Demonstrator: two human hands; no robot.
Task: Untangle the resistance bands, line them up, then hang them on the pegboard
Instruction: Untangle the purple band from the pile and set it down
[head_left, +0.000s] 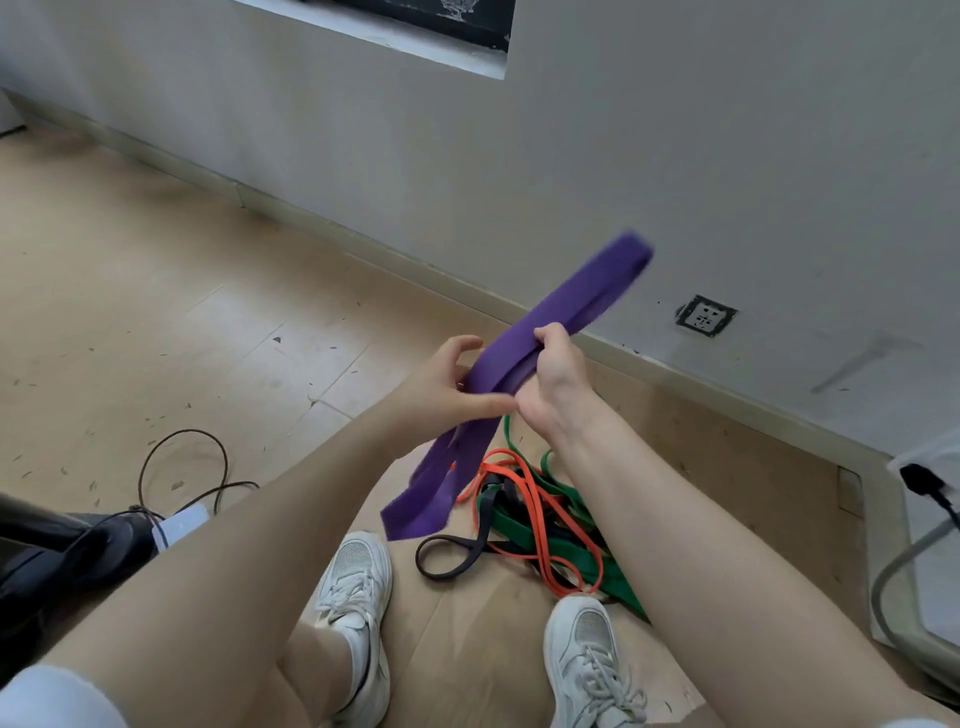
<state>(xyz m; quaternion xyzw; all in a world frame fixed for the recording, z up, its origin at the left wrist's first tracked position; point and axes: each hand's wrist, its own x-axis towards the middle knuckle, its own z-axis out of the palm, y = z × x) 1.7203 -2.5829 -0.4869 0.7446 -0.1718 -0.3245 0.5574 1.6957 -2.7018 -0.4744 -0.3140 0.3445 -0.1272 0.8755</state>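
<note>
A wide purple resistance band (582, 296) is held up in the air in front of me, folded into layers, one end pointing up towards the wall and the other hanging down. My right hand (553, 379) grips its middle with curled fingers. My left hand (447, 387) holds the band just beside it, thumb stretched along the lower edge. On the floor below lies a tangle of an orange band (540, 525), a green band (576, 551) and a thin black band (457, 558). No pegboard is in view.
I stand on a wooden floor, my two white sneakers (358, 587) near the tangle. A grey wall with a socket (705, 316) runs behind. A dark cable (182, 467) and black object lie at left; a white appliance with a hose (898, 571) stands at right.
</note>
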